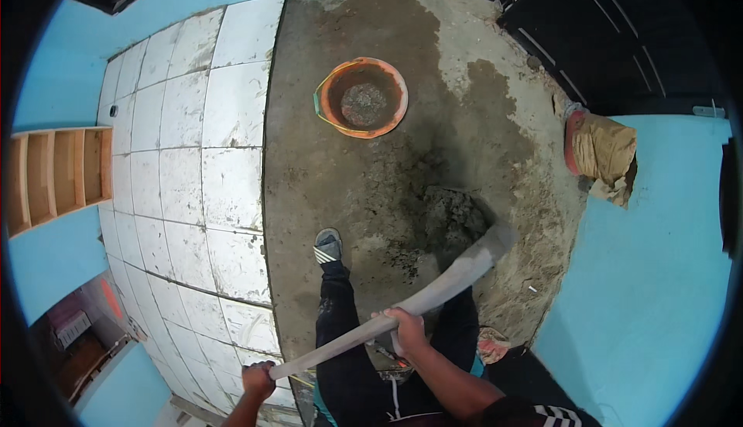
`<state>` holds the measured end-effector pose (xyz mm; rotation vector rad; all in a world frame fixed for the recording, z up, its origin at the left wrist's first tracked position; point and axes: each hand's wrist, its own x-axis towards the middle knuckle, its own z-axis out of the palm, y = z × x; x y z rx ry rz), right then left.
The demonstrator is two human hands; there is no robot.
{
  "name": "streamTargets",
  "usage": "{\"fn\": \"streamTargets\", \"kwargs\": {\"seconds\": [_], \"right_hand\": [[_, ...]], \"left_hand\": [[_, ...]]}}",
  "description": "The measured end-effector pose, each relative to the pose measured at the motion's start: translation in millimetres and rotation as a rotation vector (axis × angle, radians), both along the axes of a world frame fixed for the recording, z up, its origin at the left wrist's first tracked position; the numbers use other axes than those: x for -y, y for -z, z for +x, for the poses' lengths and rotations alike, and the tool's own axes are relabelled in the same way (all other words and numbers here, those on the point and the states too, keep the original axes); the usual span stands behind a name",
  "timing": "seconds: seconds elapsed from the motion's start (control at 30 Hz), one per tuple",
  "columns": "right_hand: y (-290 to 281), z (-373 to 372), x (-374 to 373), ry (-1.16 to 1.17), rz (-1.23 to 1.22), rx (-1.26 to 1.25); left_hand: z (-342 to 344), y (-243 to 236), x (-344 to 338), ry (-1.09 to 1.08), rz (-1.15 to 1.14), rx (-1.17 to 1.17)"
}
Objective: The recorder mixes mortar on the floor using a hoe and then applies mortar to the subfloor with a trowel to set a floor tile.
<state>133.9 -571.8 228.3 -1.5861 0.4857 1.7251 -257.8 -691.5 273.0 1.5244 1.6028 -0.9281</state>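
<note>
My left hand [258,380] is closed around the lower end of a long grey handle [441,286]. My right hand [407,330] grips it farther up, near my legs. The tool's far end is blurred over a dark heap of wet mortar [453,212] on the concrete floor [302,164]; its head cannot be made out clearly. Beyond the heap stands an orange bucket [395,90] with grey material in its bottom and a green grip on its handle. My sandalled foot [328,245] is left of the mortar.
White tiles [232,187] cover the left side, beside a wooden shelf unit [58,171] against a blue wall. A crumpled paper sack [607,152] leans by the right wall [642,257]. Dark doors [604,40] are at the back right. A small pale bag [491,346] lies near my right leg.
</note>
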Motion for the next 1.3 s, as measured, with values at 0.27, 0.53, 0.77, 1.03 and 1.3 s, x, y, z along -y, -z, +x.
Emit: {"fn": "streamTargets", "kwargs": {"seconds": [0.27, 0.53, 0.77, 1.03, 1.3], "right_hand": [[28.5, -18.3, 48.8, -0.484, 0.074, 0.157], [254.0, 0.0, 4.4, -0.156, -0.205, -0.059], [230.5, -17.5, 4.0, 0.200, -0.034, -0.163], [205.7, -21.3, 27.9, 0.153, -0.157, -0.030], [189.5, -1.8, -43.5, 0.162, -0.100, 0.032]], "left_hand": [[-28.6, 130.6, 46.8, -0.092, -0.154, -0.146], [1.7, 148.7, 12.0, -0.120, -0.188, -0.168], [0.6, 124.2, 0.3, -0.232, -0.053, -0.191], [22.5, 122.6, 30.5, -0.157, -0.437, -0.290], [51.2, 74.7, -29.9, -0.258, -0.232, -0.236]]}}
